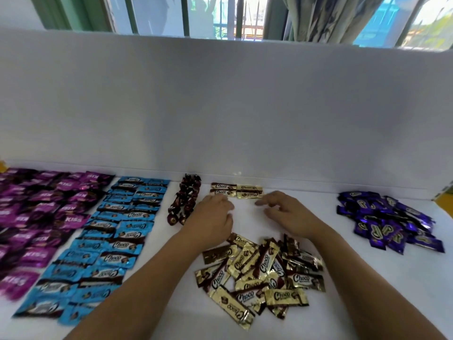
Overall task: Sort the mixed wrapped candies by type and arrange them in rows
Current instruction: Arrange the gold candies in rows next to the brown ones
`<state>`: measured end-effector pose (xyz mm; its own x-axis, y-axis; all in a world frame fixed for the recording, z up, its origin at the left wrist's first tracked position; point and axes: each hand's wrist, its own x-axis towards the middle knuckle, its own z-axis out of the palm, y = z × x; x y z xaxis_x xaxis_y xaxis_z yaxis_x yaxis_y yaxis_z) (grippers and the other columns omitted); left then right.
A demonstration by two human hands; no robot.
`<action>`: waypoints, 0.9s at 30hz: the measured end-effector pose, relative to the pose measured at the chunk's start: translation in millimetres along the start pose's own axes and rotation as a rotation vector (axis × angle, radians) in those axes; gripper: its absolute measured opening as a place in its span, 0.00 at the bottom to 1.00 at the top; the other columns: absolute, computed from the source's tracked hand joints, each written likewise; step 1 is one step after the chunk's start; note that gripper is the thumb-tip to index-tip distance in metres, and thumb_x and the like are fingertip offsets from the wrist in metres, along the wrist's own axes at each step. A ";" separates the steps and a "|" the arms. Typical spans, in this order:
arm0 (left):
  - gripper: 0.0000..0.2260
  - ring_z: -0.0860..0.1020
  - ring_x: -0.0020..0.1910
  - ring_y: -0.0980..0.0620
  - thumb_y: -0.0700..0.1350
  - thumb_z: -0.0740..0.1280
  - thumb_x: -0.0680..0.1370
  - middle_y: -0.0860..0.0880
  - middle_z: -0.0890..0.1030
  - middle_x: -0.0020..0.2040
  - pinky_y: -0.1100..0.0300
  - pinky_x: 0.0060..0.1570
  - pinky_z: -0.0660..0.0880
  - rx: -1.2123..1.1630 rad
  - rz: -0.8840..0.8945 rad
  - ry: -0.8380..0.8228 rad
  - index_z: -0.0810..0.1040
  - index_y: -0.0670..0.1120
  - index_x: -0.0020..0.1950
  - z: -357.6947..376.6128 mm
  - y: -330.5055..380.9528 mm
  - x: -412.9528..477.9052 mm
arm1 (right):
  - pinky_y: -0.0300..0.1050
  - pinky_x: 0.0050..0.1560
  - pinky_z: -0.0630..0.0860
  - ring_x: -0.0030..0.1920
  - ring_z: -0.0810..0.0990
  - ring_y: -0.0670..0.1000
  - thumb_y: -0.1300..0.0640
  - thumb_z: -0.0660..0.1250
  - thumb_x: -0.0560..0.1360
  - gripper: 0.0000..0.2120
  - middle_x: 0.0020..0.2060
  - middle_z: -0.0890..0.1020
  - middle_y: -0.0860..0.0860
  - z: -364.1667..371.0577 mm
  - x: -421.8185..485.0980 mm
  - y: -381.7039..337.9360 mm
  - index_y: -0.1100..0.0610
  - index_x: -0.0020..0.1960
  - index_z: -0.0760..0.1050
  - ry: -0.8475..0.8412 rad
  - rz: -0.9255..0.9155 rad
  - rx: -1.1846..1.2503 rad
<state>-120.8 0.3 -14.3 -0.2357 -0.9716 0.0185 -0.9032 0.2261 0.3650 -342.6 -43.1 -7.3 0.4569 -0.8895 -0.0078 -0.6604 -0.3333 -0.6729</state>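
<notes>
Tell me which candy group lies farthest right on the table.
The dark purple candies, a loose heap near the right edge; the gold pile, light blue rows and magenta rows all lie further left.

Purple KISS candies [36, 217] — group runs off the left edge, nearest wrappers smeared past reading; a yellow thing [2, 166] at the left edge and a yellow-green thing [445, 196] at the right edge are cut to slivers. Gold Choco pile [259, 271] — lower wrappers buried under upper ones, uncountable; lettering on the dark twist-wrapped candies [185, 200] and the violet pile [389, 222] too small or blurred to read. Left forearm [137, 278] and right forearm [362, 278] cut off by the bottom edge; whether the left hand [213, 214] touches the gold row [236, 191] cannot be told.
</notes>
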 end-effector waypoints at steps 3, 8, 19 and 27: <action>0.17 0.62 0.69 0.50 0.48 0.62 0.80 0.52 0.68 0.70 0.52 0.70 0.62 -0.034 0.088 -0.233 0.73 0.54 0.69 -11.4 5.2 -10.2 | 0.41 0.61 0.70 0.57 0.73 0.37 0.48 0.69 0.73 0.09 0.56 0.76 0.37 -21.6 -20.8 -15.1 0.38 0.52 0.79 -0.274 -0.041 -0.106; 0.12 0.68 0.61 0.52 0.49 0.68 0.77 0.52 0.72 0.60 0.56 0.61 0.68 -0.034 0.119 -0.253 0.77 0.54 0.61 -11.2 10.5 -22.9 | 0.41 0.57 0.71 0.56 0.70 0.39 0.45 0.75 0.66 0.14 0.53 0.74 0.36 -8.1 -44.2 -26.3 0.40 0.52 0.82 -0.329 -0.164 -0.300; 0.12 0.71 0.57 0.49 0.42 0.62 0.80 0.47 0.73 0.59 0.55 0.57 0.71 0.099 -0.015 0.086 0.74 0.46 0.63 -8.1 1.0 -24.9 | 0.39 0.55 0.73 0.46 0.81 0.42 0.56 0.71 0.75 0.06 0.46 0.85 0.44 -20.5 -21.7 -27.2 0.50 0.51 0.84 -0.085 0.010 0.092; 0.18 0.67 0.63 0.47 0.50 0.53 0.83 0.47 0.71 0.66 0.52 0.62 0.69 0.217 0.096 0.022 0.71 0.44 0.68 13.3 1.5 -31.7 | 0.49 0.66 0.67 0.64 0.71 0.50 0.51 0.58 0.77 0.19 0.64 0.75 0.46 19.9 -24.7 -6.6 0.50 0.66 0.76 -0.009 -0.098 -0.407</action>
<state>-119.4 32.4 -26.7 -0.3189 -0.9456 0.0643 -0.9333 0.3252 0.1523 -337.7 -12.7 -17.4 0.5333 -0.8453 0.0336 -0.7943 -0.5140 -0.3239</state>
